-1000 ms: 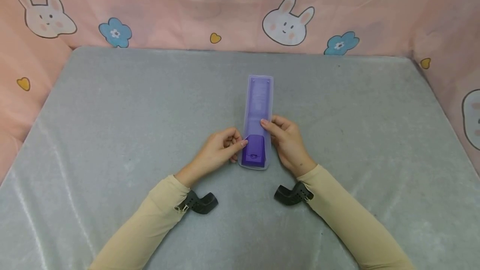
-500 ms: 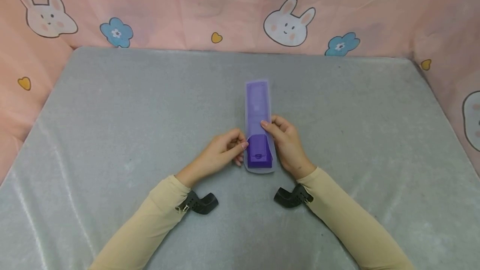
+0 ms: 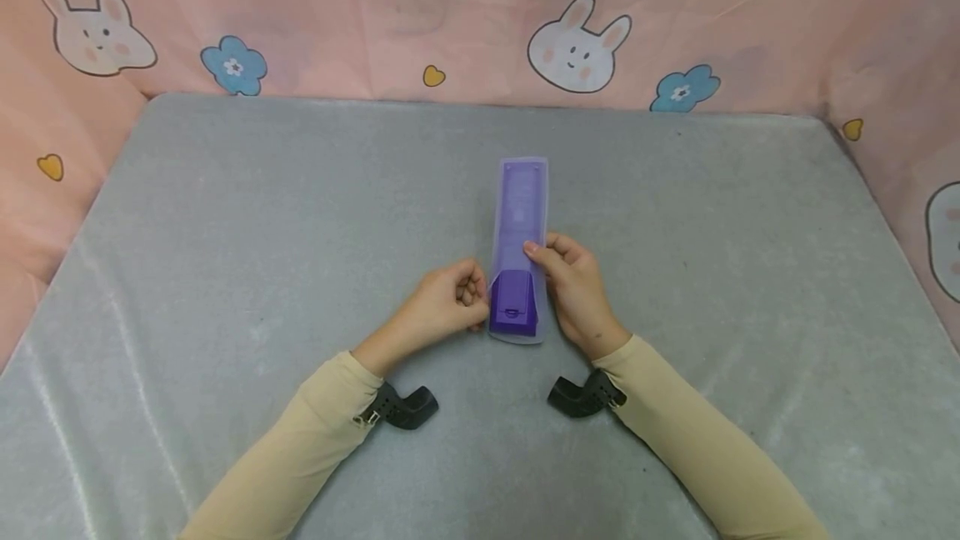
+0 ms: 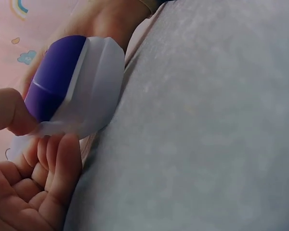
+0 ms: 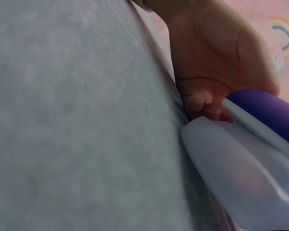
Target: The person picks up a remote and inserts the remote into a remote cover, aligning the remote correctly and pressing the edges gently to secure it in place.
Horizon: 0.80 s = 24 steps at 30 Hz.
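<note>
A purple remote control (image 3: 513,302) lies back side up in a translucent silicone sleeve (image 3: 521,207). Its lower end, with a battery lid, shows darker through the sleeve's opening; the rest is seen through the sleeve. My right hand (image 3: 577,290) grips the sleeved remote from the right, thumb on top, fingers mostly hidden beneath. At the lower left edge is my left hand (image 3: 446,302), its fingers curled. In the left wrist view, its thumb and fingertips pinch the sleeve's rim (image 4: 58,128) beside the purple shell. In the right wrist view the sleeved end (image 5: 241,168) stands just above the cloth.
A grey cloth (image 3: 300,190) covers the table under both hands. Behind it and at the sides hangs a pink curtain (image 3: 322,23) with rabbit and flower prints. Black camera mounts (image 3: 405,407) are strapped to both wrists.
The remote's far end has swung slightly left and back right. My left thumb has slid down along the sleeve's left edge and the left fingers curl more. My right grip stays much the same.
</note>
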Tool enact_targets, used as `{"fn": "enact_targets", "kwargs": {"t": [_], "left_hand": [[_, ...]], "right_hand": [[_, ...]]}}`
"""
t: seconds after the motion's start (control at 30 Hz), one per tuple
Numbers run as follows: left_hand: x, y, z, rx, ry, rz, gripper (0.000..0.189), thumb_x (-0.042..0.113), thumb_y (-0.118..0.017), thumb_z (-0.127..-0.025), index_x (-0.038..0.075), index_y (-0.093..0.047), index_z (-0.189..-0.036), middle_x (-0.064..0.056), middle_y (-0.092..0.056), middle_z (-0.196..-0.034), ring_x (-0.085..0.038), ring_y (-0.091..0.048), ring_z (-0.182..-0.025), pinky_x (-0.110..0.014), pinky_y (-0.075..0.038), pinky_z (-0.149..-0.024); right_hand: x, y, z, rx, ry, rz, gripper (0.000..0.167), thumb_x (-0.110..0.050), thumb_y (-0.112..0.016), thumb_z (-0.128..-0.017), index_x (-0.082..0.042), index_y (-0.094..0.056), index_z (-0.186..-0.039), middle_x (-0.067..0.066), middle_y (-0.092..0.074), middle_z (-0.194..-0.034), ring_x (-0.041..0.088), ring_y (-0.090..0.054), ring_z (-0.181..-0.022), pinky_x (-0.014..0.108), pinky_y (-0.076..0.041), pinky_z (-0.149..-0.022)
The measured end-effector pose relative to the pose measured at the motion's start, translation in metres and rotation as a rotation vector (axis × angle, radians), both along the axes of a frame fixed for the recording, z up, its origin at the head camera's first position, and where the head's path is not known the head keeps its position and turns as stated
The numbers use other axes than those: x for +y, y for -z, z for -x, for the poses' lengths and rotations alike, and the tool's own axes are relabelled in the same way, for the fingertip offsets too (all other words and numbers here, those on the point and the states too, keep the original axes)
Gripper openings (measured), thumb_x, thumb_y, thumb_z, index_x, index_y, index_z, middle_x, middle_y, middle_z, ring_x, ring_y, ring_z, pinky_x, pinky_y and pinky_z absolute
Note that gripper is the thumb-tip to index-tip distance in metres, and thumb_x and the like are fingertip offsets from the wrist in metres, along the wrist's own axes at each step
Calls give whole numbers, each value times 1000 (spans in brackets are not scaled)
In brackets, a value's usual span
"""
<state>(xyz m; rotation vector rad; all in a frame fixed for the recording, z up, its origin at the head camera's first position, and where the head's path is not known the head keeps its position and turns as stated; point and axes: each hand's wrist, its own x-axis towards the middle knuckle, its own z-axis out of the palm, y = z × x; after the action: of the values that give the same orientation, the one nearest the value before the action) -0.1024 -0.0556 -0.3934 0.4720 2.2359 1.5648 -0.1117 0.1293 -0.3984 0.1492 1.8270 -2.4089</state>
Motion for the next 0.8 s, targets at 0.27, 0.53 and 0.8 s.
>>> {"fn": "enact_targets", "kwargs": {"t": [0.27, 0.53, 0.8], "left_hand": [[1, -1, 0, 26, 35, 29, 8, -1, -58, -75, 4, -52, -77, -1, -57, -62, -12, -58, -52, -25, -50, -50], [0, 4, -2, -7, 76, -154, 4, -6, -54, -82, -2, -52, -80, -8, -59, -66, -13, -58, -57, -32, -57, -56], [2, 2, -3, -1, 62, -166, 8, -9, -53, -81, -2, -52, -79, -8, -59, -66, -13, -58, -58, -33, -57, -56]], "right_hand": [[3, 0, 2, -24, 51, 105, 9, -4, -55, -92, -6, -62, -87, 0, -65, -74, 9, -60, -66, 21, -50, -61], [2, -2, 1, -22, 36, 102, 10, -7, -53, -94, -7, -61, -89, 0, -65, -80, 10, -60, -74, 22, -51, -67], [2, -4, -2, -4, -113, 17, 27, -4, -53, -92, -5, -44, -117, 1, -67, -86, 12, -66, -73, 25, -55, -66]]}}
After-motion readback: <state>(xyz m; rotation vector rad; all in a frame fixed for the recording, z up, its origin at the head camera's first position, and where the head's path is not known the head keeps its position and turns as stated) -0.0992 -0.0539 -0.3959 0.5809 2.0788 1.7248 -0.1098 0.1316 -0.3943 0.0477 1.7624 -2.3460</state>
